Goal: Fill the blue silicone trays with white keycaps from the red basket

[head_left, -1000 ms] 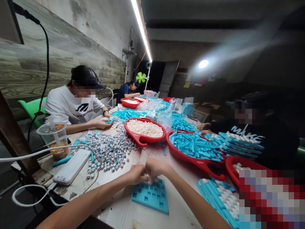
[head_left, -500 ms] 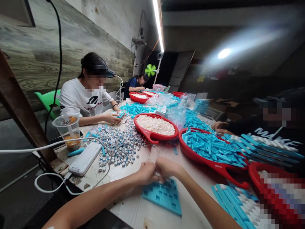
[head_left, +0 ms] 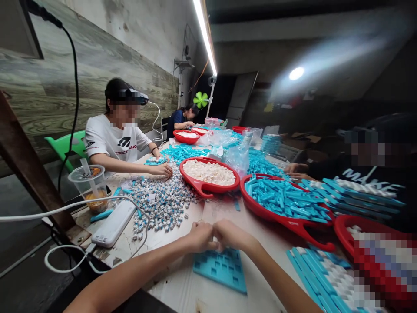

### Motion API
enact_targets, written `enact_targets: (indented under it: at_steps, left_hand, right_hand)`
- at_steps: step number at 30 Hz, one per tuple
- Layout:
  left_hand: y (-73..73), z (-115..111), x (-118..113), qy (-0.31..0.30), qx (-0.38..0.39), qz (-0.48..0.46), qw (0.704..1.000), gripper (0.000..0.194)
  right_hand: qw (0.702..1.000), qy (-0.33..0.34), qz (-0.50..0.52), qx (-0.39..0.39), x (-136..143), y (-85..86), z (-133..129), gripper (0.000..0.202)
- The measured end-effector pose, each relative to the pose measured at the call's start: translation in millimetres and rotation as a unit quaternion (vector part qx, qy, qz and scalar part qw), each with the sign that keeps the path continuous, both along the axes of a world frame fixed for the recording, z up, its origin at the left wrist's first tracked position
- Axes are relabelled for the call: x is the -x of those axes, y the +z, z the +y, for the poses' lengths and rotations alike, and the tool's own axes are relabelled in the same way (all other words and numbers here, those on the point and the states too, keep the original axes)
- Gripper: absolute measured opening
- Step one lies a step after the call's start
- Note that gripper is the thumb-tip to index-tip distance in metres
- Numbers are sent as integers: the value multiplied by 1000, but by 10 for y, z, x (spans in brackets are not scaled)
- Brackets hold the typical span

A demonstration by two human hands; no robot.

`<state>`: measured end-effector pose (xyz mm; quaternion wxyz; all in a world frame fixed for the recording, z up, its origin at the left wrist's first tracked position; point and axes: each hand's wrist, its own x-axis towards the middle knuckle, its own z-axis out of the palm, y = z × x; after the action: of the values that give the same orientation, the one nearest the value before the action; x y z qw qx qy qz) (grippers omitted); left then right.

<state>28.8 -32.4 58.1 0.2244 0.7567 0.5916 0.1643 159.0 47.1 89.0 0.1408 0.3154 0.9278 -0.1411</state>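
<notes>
My left hand [head_left: 201, 237] and my right hand [head_left: 227, 234] meet at the far edge of a blue tray [head_left: 220, 271] with square pockets, which lies on the table [head_left: 182, 282]. Both hands are closed, fingertips together around a small whitish piece [head_left: 214, 240] that is mostly hidden. Beyond them stands a red basket of white pieces [head_left: 208, 171]. To the right of it, another red basket holds blue strips [head_left: 283, 198]. Many small white-and-blue pieces [head_left: 163, 204] are heaped to the left.
A white power bank [head_left: 114, 224] with a looping cable and a plastic cup [head_left: 89, 184] are at the left. Filled blue strips [head_left: 321, 274] lie at the right near another red basket [head_left: 345, 228]. One person [head_left: 114, 134] sits at the left, others farther back and at the right.
The camera view has shifted slightly. The left-hand person's hand has moved onto the heap of small pieces. My hands remain together over the tray's far edge.
</notes>
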Motion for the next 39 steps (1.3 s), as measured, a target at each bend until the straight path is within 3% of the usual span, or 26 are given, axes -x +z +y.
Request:
enact_targets:
  at_steps: [7,10,14,16,19,22,24,27,33,39]
  left_hand:
    - [-107,-13,18,0,-23,-2,1000,29]
    - [-120,-37,41,-3,-27,-9,1000,28]
    - [-116,-91,59,2,-47,-13,999,22]
    - [-114,-139,38,2,-84,-19,996,21]
    - [-120,-238,-42,-40,-149,-22,988,45]
    - [-149,-324,-132,-122,-142,21,982,89]
    - [-176,-347,-165,-154,-120,50,979,106]
    - [-204,-339,-171,-170,-110,61,977,112]
    - [-188,-361,-158,-156,-132,55,977,112]
    - [-133,-382,-148,-151,-130,2,980,98]
  right_hand:
    - [996,-20,-66,50,119,106,17,32]
    - [997,-25,-48,63,83,106,18,36]
    - [1000,-20,4,15,-150,92,-5,42]
    - [999,-15,33,-23,-276,177,15,41]
    - [979,-28,175,-101,-338,474,156,35]
    - [906,-95,337,-239,-191,808,443,34]
    - [875,-151,361,-285,-15,914,669,32]
    - [898,-209,297,-249,239,828,953,28]
    - [929,-231,231,-175,411,459,1235,12]
    - [930,-228,238,-160,481,501,1306,15]
